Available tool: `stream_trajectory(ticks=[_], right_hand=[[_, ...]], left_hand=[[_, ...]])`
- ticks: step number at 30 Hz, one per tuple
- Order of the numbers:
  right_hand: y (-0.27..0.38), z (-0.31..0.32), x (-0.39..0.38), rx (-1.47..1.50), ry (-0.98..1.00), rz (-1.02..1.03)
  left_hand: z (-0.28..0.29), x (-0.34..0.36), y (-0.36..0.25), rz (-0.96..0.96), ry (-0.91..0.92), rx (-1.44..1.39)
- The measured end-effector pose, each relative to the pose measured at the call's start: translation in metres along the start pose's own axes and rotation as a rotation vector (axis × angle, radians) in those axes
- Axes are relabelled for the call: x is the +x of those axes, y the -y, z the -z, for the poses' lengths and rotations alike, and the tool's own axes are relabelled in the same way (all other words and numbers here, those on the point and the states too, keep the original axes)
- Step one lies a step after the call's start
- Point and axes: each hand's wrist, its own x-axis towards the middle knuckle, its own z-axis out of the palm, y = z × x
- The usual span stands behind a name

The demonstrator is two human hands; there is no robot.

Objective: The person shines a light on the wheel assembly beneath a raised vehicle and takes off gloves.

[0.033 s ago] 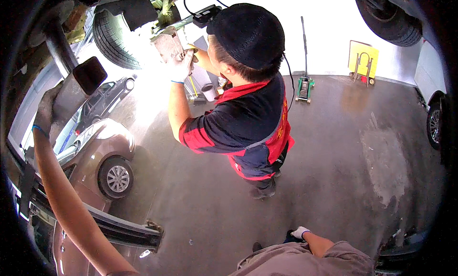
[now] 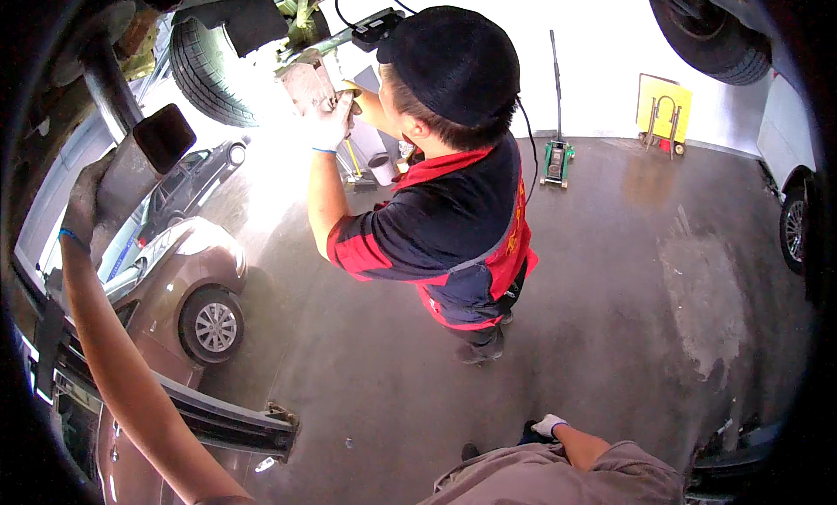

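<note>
In the head view, your gloved left hand (image 2: 83, 200) is raised against a tilted, box-shaped grey part (image 2: 132, 178) at upper left, below a smooth metal tube (image 2: 112, 88), seemingly to steady it; its fingers are too shadowed to tell whether they grasp. Your right hand (image 2: 548, 426), in white knit, hangs low by your waist, perhaps simply resting; you cannot tell its fingers' state. Ahead, a co-worker (image 2: 445, 200) reaches up to a dusty, squarish block (image 2: 307, 85) near the grooved rubber tyre (image 2: 202, 73).
</note>
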Motion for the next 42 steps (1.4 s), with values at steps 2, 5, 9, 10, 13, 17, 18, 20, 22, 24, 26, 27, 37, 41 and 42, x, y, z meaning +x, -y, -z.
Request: stream_trajectory(ticks=[2, 5, 9, 10, 13, 17, 18, 20, 22, 24, 26, 27, 37, 41, 42], right_hand=[[0.001, 0.001, -0.002, 0.004, -0.002, 0.001], [-0.004, 0.000, 0.003, -0.002, 0.014, 0.010], [-0.013, -0.006, 0.016, -0.007, -0.009, 0.015], [-0.015, -0.007, 0.019, 0.002, -0.003, 0.009], [-0.008, -0.006, 0.010, -0.003, -0.016, 0.028], [-0.028, -0.014, 0.031, 0.016, -0.018, -0.006], [-0.033, -0.016, 0.033, 0.007, -0.041, -0.003], [-0.028, -0.017, 0.036, -0.013, -0.049, 0.034], [-0.022, -0.013, 0.026, -0.004, -0.038, 0.040], [-0.024, -0.011, 0.031, -0.022, -0.017, 0.047], [-0.027, -0.011, 0.037, -0.047, 0.001, 0.050], [-0.031, -0.012, 0.040, -0.047, -0.001, 0.028], [-0.032, -0.024, 0.059, -0.089, -0.023, 0.092], [-0.046, -0.030, 0.082, -0.187, -0.025, 0.080], [-0.065, -0.044, 0.123, -0.294, -0.018, 0.194]], left_hand=[[0.002, 0.003, 0.004, -0.017, 0.015, -0.025], [-0.001, 0.003, 0.003, -0.040, 0.017, -0.025], [-0.010, -0.006, -0.007, -0.022, -0.010, 0.046], [-0.011, -0.004, -0.007, -0.022, -0.009, 0.045], [-0.005, -0.007, -0.011, -0.017, 0.041, 0.042], [-0.010, 0.001, 0.000, -0.042, -0.005, 0.001], [-0.010, 0.008, 0.009, -0.006, -0.023, -0.064], [-0.005, 0.002, -0.010, -0.001, 0.016, -0.032], [-0.004, 0.003, -0.012, 0.013, 0.063, -0.019], [-0.002, 0.007, -0.011, -0.001, 0.075, 0.002], [0.002, 0.010, -0.006, -0.010, 0.082, 0.017], [0.003, 0.011, -0.001, -0.008, 0.079, 0.015], [-0.045, -0.037, -0.048, -0.056, -0.095, 0.291], [-0.038, -0.022, -0.032, -0.145, 0.010, 0.327], [-0.033, -0.022, -0.044, -0.204, 0.080, 0.330]])
